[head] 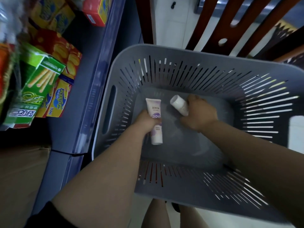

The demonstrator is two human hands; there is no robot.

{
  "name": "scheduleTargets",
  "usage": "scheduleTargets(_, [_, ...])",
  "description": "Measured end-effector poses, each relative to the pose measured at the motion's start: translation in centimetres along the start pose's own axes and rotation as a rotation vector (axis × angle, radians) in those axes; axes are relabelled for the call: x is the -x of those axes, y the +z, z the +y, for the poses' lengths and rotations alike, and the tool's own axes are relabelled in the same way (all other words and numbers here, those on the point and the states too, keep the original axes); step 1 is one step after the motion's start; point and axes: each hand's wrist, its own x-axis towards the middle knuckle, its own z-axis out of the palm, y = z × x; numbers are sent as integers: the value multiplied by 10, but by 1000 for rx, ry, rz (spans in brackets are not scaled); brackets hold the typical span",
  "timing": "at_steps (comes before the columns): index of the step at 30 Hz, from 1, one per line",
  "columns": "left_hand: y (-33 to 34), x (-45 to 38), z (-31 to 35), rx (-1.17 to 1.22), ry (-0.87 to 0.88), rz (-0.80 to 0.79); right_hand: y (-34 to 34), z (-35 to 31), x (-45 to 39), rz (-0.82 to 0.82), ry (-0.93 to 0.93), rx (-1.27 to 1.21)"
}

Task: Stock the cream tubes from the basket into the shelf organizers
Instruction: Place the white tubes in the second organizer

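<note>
Nearest the camera, two bare forearms reach down into a grey slatted plastic basket (189,51) that sits on the floor beside a blue-grey shelf unit. The left hand (145,121) is curled round the middle of a white-and-lilac cream tube (154,119), which lies lengthways on the basket floor with its flat crimped end pointing away and its cap toward the person. Just beside it, the right hand (199,113) is wrapped round a second cream tube (179,105), tipped up so that its round white cap faces the shelf side. No other tubes show in the basket, so these look like the last two. Such tubes are likely light, soft-walled and a little slick; gripping at mid-body, as both hands do, should hold without squeezing near the cap. Farther left, the shelf (92,83) carries snack boxes (37,86); the organizers are not in view. Beyond the basket stand dark wooden chair slats (233,22).
</note>
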Motion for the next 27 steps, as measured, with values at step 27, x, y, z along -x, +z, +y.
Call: scheduleTargets(27, [-66,256,86,549,296,105,-183,-58,184,-6,168,-1472])
